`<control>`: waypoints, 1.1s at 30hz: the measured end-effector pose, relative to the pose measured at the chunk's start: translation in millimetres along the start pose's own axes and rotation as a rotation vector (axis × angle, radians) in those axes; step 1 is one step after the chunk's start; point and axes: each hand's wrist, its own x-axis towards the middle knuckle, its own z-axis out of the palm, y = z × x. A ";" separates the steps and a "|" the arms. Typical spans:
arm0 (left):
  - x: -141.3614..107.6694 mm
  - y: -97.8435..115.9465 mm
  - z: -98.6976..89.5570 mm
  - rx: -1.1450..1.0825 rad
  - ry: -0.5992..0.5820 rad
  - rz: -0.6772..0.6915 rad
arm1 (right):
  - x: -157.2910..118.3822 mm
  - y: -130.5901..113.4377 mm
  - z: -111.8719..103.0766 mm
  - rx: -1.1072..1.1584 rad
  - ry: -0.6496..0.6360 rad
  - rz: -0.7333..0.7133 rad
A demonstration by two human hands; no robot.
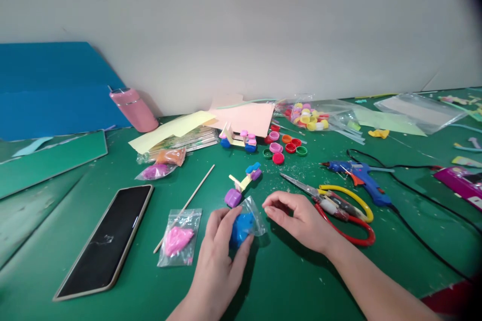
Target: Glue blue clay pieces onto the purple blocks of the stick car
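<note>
My left hand (222, 253) grips a small clear zip bag with blue modelling clay (242, 228) inside, its fingers on the far side and thumb on the near side. To the right, my right hand (297, 218) hovers apart from the bag with fingers curled and thumb near the fingertips; I see nothing between them. Just beyond the bag stands a small model of purple and blue clay with pale yellow strips (244, 180). A similar model with blue and pink clay (238, 140) is farther back. A bag of pink clay (179, 239) lies left of my left hand, over a thin wooden stick (199, 184).
A phone (107, 241) lies at left. Scissors (331, 205) with red and yellow handles and a blue glue gun (359, 178) with its cord lie at right. Coloured bottle caps (277, 159), paper sheets (244, 115) and a pink bottle (133, 110) are behind.
</note>
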 end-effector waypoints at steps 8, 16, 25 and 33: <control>11.2 11.1 6.3 -0.095 0.135 0.095 | 0.3 -1.8 2.4 0.429 -0.078 0.108; 7.4 0.8 11.4 -0.126 0.116 0.095 | -1.6 -6.0 0.9 0.396 -0.117 0.097; 5.4 -5.4 9.4 -0.081 0.085 0.176 | -1.1 -5.5 -0.6 0.363 -0.096 0.101; 3.3 -8.2 10.0 -0.023 0.069 0.213 | -0.7 -4.8 0.4 0.372 -0.116 0.139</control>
